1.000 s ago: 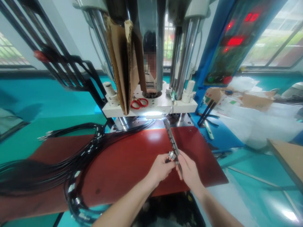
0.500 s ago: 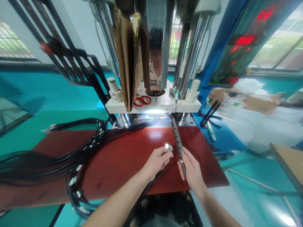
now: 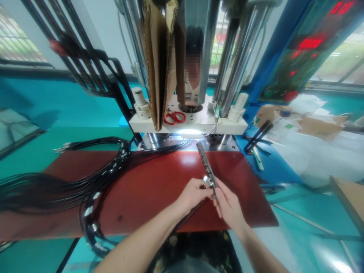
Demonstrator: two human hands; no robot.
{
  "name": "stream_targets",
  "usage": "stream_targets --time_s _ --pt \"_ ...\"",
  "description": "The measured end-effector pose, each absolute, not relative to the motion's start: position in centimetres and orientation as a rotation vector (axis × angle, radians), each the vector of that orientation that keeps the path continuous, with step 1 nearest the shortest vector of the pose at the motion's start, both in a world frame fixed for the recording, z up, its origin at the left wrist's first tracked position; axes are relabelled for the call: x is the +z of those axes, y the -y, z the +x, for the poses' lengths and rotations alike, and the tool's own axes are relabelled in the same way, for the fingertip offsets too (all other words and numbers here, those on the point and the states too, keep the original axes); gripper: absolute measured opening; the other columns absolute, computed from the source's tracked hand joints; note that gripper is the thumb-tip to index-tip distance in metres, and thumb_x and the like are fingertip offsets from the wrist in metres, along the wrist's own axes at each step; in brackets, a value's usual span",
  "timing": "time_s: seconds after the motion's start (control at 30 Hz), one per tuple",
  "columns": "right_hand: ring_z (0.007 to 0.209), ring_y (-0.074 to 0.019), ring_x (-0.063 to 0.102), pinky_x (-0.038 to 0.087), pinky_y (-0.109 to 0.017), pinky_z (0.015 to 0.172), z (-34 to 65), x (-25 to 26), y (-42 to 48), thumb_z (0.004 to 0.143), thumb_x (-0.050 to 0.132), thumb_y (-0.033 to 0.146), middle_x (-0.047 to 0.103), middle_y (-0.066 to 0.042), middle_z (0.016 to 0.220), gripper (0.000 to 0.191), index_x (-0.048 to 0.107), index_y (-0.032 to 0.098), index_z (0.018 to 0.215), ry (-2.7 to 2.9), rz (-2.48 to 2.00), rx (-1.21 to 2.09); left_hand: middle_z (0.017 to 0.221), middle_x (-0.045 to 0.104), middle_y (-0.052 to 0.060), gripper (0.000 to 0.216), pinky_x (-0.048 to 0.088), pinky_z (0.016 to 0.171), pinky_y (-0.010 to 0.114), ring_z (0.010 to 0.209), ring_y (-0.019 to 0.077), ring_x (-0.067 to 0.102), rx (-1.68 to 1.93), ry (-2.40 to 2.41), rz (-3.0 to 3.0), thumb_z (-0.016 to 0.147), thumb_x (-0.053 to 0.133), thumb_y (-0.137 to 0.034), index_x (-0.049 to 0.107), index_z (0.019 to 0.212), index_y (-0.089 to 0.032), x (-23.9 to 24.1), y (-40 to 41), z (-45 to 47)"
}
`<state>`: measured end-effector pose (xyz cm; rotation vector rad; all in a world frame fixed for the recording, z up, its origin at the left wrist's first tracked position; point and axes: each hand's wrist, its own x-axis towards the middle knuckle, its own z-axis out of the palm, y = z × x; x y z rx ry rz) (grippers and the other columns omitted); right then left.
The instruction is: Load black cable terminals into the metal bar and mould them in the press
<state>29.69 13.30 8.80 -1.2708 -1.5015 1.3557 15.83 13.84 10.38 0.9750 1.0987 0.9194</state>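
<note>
A red mat (image 3: 159, 182) covers the bench in front of a press with steel columns (image 3: 227, 57); on the press's white plate (image 3: 196, 123), behind the mat, lie red scissors (image 3: 174, 118); a bundle of black cables (image 3: 93, 178) crosses the mat's left part. Near the mat's front edge the left hand (image 3: 192, 195) pinches a small metal connector (image 3: 206, 182) against a long dark strip (image 3: 207, 170); the right hand (image 3: 229, 206) is clenched around that strip's near end, the strip angling up toward the press.
</note>
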Motion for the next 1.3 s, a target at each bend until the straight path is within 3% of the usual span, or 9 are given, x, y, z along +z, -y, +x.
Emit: stream_targets --time_s 0.2,0.33,0.5,0.67,0.83,1.0,1.13,1.3 --pt "0.032 -0.0050 0.037 0.031 -0.016 0.029 29.6 8.9 -13.3 0.084 0.045 0.045 0.050 0.005 0.052 0.047 0.047 0.017 0.122 1.332 -1.280 1.391 0.053 0.046 -0.004 0.024 0.025 0.044 0.019 0.045 0.0059 0.036 1.075 -1.198 1.066 0.073 0.053 -0.036 0.056 0.068 -0.013 10.5 -13.9 14.6" --pt "0.031 -0.0054 0.037 0.031 -0.016 0.028 29.7 8.8 -13.2 0.082 0.048 0.046 0.051 0.004 0.053 0.050 0.047 0.016 0.121 1.265 -1.277 1.390 0.047 0.037 -0.007 0.030 0.019 0.039 0.019 0.038 0.0058 0.025 1.043 -1.204 0.943 0.078 0.044 -0.045 0.052 0.081 -0.016 10.5 -14.1 14.1" --pt "0.032 -0.0053 0.038 0.031 -0.016 0.030 29.9 8.8 -13.3 0.082 0.048 0.047 0.051 0.004 0.052 0.051 0.047 0.015 0.121 1.290 -1.271 1.417 0.055 0.043 -0.004 0.022 0.030 0.053 0.020 0.053 0.0075 0.037 1.017 -1.220 1.205 0.073 0.052 -0.032 0.045 0.062 -0.015 10.1 -13.9 14.7" --pt "0.031 -0.0059 0.037 0.030 -0.017 0.029 29.9 9.3 -13.4 0.081 0.047 0.048 0.048 0.005 0.049 0.054 0.047 0.014 0.123 1.374 -1.309 1.439 0.060 0.047 -0.003 0.018 0.032 0.058 0.022 0.057 0.0096 0.040 0.994 -1.181 1.201 0.070 0.053 -0.029 0.049 0.062 -0.014 10.2 -14.1 14.9" --pt "0.033 -0.0075 0.038 0.035 -0.019 0.032 29.6 9.2 -13.3 0.083 0.041 0.049 0.047 0.005 0.050 0.056 0.044 0.013 0.127 1.554 -1.359 1.298 0.056 0.045 -0.004 0.019 0.031 0.056 0.021 0.054 0.0087 0.039 1.025 -1.191 1.129 0.068 0.054 -0.027 0.046 0.057 -0.014 10.0 -14.3 14.9" --pt "0.035 -0.0067 0.036 0.032 -0.017 0.032 29.3 8.7 -13.2 0.087 0.037 0.045 0.046 0.004 0.052 0.050 0.042 0.018 0.129 1.746 -1.354 1.188 0.054 0.043 -0.004 0.024 0.031 0.054 0.021 0.053 0.0081 0.038 1.042 -1.248 1.206 0.070 0.053 -0.028 0.042 0.054 -0.015 9.7 -13.9 14.6" --pt "0.034 -0.0057 0.036 0.032 -0.017 0.032 29.5 8.7 -13.3 0.085 0.042 0.045 0.047 0.005 0.052 0.048 0.046 0.018 0.124 1.585 -1.348 1.313 0.057 0.045 -0.003 0.025 0.031 0.052 0.021 0.052 0.0075 0.038 1.061 -1.221 1.184 0.074 0.051 -0.035 0.047 0.061 -0.014 10.3 -13.9 13.9" --pt "0.032 -0.0055 0.036 0.031 -0.017 0.030 29.6 9.2 -13.1 0.082 0.046 0.047 0.049 0.005 0.050 0.049 0.048 0.016 0.121 1.414 -1.337 1.364 0.054 0.038 -0.008 0.026 0.018 0.037 0.019 0.039 0.0057 0.028 1.201 -1.231 0.833 0.075 0.048 -0.045 0.042 0.075 -0.019 10.5 -14.1 13.3"
